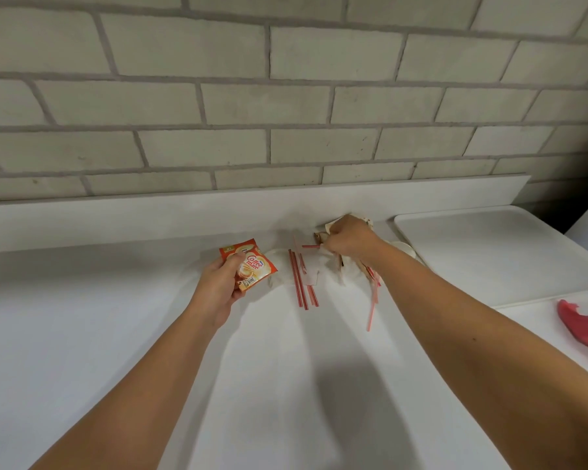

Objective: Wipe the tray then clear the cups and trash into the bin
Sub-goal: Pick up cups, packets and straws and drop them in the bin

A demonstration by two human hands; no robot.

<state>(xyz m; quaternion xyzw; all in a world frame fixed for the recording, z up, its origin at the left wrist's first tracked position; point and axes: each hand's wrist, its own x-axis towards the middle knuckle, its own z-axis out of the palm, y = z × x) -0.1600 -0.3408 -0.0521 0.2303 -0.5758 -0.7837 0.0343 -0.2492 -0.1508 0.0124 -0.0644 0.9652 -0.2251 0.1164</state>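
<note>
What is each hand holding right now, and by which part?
Left hand grips the Coffee mate sachet by its lower left side. Right hand clutches crumpled stained paper, the exact spot hidden.

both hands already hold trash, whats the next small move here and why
Probably bring the left hand, which grips the orange sachet, over to the striped straws lying loose on the counter between the hands, and gather them too. The right hand is full of crumpled paper, and no bin is in view.
</note>
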